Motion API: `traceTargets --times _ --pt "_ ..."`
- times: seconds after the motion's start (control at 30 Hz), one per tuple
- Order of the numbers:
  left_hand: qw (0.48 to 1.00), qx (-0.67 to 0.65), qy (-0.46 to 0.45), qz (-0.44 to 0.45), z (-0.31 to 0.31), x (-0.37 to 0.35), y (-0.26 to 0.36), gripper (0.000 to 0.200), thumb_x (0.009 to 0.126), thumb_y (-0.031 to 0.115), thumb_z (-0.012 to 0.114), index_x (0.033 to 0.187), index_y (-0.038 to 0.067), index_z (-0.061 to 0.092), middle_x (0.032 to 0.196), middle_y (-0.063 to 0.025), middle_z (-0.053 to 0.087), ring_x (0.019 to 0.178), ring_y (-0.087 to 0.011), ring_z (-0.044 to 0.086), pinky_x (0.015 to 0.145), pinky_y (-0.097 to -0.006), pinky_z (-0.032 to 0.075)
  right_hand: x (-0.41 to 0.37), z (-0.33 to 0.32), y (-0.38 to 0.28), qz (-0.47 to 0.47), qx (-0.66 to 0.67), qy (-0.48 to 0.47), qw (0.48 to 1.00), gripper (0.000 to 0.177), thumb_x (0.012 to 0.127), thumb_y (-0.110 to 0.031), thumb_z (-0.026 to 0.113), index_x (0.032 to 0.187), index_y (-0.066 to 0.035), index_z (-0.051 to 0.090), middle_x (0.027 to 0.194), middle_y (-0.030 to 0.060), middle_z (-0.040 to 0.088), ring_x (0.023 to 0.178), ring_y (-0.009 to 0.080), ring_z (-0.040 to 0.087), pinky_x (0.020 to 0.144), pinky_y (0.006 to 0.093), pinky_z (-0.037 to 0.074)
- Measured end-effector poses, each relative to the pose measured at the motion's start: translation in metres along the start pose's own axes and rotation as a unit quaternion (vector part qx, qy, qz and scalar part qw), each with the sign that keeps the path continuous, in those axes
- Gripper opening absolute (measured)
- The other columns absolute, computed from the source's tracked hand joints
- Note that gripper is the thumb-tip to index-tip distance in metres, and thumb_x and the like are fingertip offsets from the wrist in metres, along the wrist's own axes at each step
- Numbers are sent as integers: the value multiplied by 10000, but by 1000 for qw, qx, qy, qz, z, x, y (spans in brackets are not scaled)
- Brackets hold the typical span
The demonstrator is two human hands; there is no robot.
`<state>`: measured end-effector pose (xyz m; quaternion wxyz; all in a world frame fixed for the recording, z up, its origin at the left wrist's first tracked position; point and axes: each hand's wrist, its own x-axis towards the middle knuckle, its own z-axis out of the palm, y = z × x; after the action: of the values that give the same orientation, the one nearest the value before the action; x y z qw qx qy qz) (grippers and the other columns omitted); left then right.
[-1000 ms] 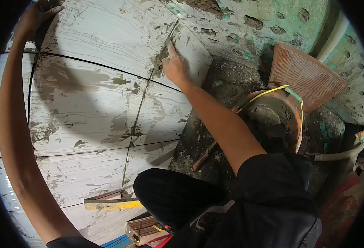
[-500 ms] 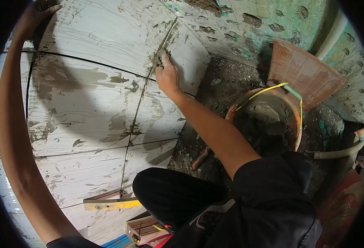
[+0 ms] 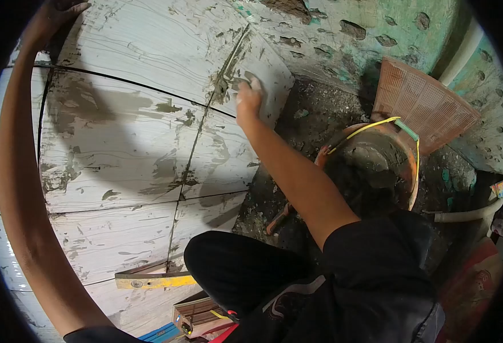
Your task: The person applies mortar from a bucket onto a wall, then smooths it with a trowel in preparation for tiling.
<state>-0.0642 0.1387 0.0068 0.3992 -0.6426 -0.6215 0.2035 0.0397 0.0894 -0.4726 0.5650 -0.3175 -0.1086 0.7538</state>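
My right hand (image 3: 248,98) touches or hovers just over the narrow white tile (image 3: 266,71) at the upper middle, its fingers curled and slightly blurred. What it holds, if anything, is too small to name. Beside it, grey mortar (image 3: 220,87) lies smeared along the joint with the large tile (image 3: 143,43). At the upper left edge, my left hand (image 3: 54,16) is in shadow, its thumb stretched out over the large tile's edge; its other fingers are mostly hidden.
A bucket (image 3: 414,186) of wet mortar with a yellow handle stands at the right, beside a brown perforated basket (image 3: 417,103). A yellow level (image 3: 160,280) lies on the lower tiles. A tool handle (image 3: 278,219) rests near my knee. The pitted green wall (image 3: 343,48) rises behind.
My right hand has moved off the mortar joint, to the right and slightly down, onto or over the narrow tile. My left hand stays at the upper left.
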Motion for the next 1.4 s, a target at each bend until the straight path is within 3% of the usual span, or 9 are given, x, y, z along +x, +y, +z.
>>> traceTargets --times 0.13,0.27,0.4,0.8,0.9,1.03,1.1,1.13,1.4 --pt "1000 18 -11 -14 -7 -2 10 397 770 401 687 790 21 572 684 -33 542 619 -96 448 571 -279 379 18 -12 2 67 108 7 992 393 814 -141 476 1199 -69 445 974 69 588 871 190 563 749 363 436" --pt "984 72 158 43 -20 -11 27 800 442 776 671 706 21 680 651 -197 628 619 -369 620 560 -482 496 26 -15 -3 110 138 -12 984 337 839 -188 467 1164 -102 463 1026 65 575 925 234 566 793 399 431" --pt "988 86 120 -47 -26 -20 37 507 517 425 845 712 15 621 658 -132 573 613 -232 536 569 -365 427 30 -19 -13 117 118 -20 986 294 843 -196 471 1125 -115 476 1038 64 577 954 233 569 799 389 436" --pt "991 70 95 -61 -43 -27 61 524 583 489 783 751 14 641 750 -156 598 709 -279 573 623 -380 447 -3 -1 -13 34 71 -60 995 449 808 -100 480 1253 -54 437 886 33 543 662 111 440 608 257 411" --pt "993 59 74 -76 -45 -24 59 538 595 513 764 768 18 645 743 -164 597 685 -283 577 611 -383 450 -7 4 -16 48 68 -46 995 498 798 -116 464 1288 -79 381 1068 55 553 919 154 498 782 381 410" --pt "993 42 58 -90 -47 -22 57 503 637 493 736 781 19 647 697 -175 596 627 -281 581 585 -384 456 -1 -2 -5 -143 -154 -83 974 532 773 -79 465 1298 -43 389 1096 154 554 965 263 525 829 388 418" --pt "991 -49 25 -119 -57 -29 68 478 661 475 722 783 18 648 671 -180 594 605 -278 583 574 -381 459 1 -12 -2 -364 -418 -104 826 538 760 -46 466 1292 -7 401 1153 234 536 1023 334 524 867 382 419" --pt "995 -27 53 -79 -52 -27 60 431 685 434 711 788 19 654 669 -184 601 621 -273 594 579 -372 464 -1 -14 -5 -346 -414 -154 828 551 746 -39 464 1293 -5 401 1186 282 496 1110 419 457 961 432 356" --pt "993 -42 80 -79 -58 -40 78 406 688 393 719 793 5 661 695 -183 617 649 -284 598 599 -383 463 -15 -23 9 -392 -413 -172 804 556 724 -45 500 1264 49 405 1140 272 533 1012 408 534 889 403 424"
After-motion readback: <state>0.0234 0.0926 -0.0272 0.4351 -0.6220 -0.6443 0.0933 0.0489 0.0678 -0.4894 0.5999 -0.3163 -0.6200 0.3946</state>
